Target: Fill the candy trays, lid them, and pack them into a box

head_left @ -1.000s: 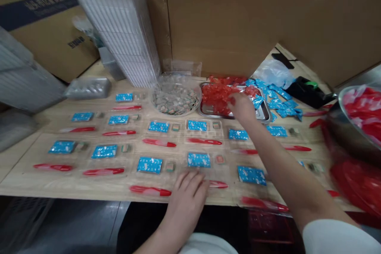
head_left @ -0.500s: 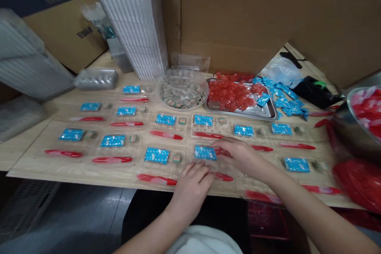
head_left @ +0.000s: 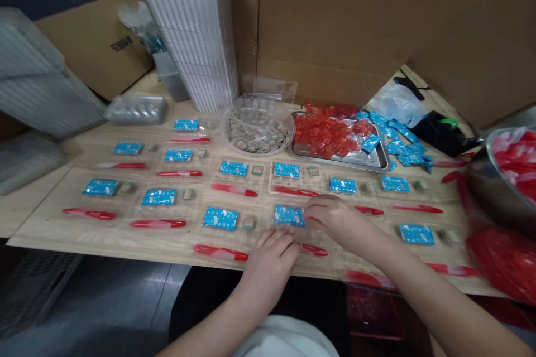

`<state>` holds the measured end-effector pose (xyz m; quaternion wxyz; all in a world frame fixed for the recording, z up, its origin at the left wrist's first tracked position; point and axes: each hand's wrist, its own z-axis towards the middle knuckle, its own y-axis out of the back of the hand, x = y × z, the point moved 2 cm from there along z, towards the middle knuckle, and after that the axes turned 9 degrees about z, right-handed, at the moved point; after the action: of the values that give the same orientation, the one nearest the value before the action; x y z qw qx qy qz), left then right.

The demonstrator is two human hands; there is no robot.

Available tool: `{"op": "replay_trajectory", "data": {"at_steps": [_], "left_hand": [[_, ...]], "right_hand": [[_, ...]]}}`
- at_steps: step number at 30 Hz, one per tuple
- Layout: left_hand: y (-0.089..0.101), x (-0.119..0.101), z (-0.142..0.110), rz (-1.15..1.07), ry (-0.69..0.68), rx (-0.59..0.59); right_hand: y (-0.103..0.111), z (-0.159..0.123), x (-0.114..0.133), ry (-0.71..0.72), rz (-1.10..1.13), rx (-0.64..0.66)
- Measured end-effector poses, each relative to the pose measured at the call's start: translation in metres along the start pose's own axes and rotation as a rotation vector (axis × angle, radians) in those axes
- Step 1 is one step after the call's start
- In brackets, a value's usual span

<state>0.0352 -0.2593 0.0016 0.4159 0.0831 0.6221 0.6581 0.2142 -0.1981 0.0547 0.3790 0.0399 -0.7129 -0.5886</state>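
Note:
My left hand (head_left: 270,265) lies on the front edge of the wooden board (head_left: 54,232), its fingers resting on clear plastic beside a red plastic utensil (head_left: 220,252). My right hand (head_left: 335,218) is curled just right of a blue sachet (head_left: 288,216), over a clear blister tray. Whether it grips that tray's edge is hard to see. Rows of blue sachets, small square wrapped pieces and red utensils lie in clear trays across the board. The hand partly hides a red utensil (head_left: 314,250).
Behind the rows stand a steel tray of red wrapped pieces (head_left: 339,161) and a clear bowl of small wrapped squares (head_left: 257,131). Loose blue sachets (head_left: 397,142) lie to the right. A steel bowl (head_left: 492,189) and red plastic (head_left: 506,259) sit at the right edge. Stacked clear trays (head_left: 188,33) lean against cardboard.
My right hand has come forward and left from the steel tray to the front row. Between the last two frames, both hands barely move.

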Motion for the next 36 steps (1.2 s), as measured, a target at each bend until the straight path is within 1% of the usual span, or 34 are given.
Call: {"op": "replay_trajectory", "data": {"at_steps": [5, 8, 11, 13, 17, 19, 22, 26, 28, 29, 31, 34, 36], "left_hand": [[0.0, 0.0, 0.001, -0.017, -0.013, -0.025], [0.0, 0.0, 0.002, -0.031, -0.009, -0.037], [0.0, 0.0, 0.004, -0.039, -0.005, -0.03], [0.001, 0.0, 0.005, -0.036, -0.011, -0.026], [0.004, -0.001, 0.007, -0.031, 0.003, 0.004], [0.005, -0.001, 0.007, -0.033, 0.009, 0.021], [0.006, -0.001, 0.007, -0.036, 0.002, 0.015], [0.006, -0.001, 0.007, -0.042, 0.014, 0.008], [0.007, -0.001, 0.007, -0.041, 0.018, 0.009], [0.007, -0.001, 0.007, -0.042, 0.016, 0.009], [0.007, -0.002, 0.007, -0.041, 0.013, 0.005], [0.007, -0.002, 0.007, -0.034, 0.016, -0.003], [0.007, -0.002, 0.008, -0.034, 0.015, -0.005]], "right_hand": [[-0.003, 0.006, 0.012, 0.026, -0.113, 0.132], [-0.003, 0.004, 0.015, -0.03, -0.171, 0.155], [-0.001, -0.001, 0.012, -0.065, -0.086, 0.109], [-0.002, -0.003, 0.011, -0.042, -0.028, 0.08], [-0.009, -0.001, 0.009, -0.008, 0.018, 0.036], [-0.011, -0.002, 0.006, -0.043, 0.093, -0.018], [-0.008, -0.009, -0.002, -0.119, 0.228, -0.089], [-0.004, -0.02, -0.014, -0.218, 0.371, -0.108], [-0.006, -0.022, -0.016, -0.26, 0.397, -0.119], [-0.007, -0.022, -0.016, -0.258, 0.387, -0.125], [-0.012, -0.021, -0.012, -0.207, 0.318, -0.136], [-0.016, -0.02, -0.002, -0.115, 0.146, -0.174], [-0.016, -0.019, 0.002, -0.078, 0.055, -0.199]]}}
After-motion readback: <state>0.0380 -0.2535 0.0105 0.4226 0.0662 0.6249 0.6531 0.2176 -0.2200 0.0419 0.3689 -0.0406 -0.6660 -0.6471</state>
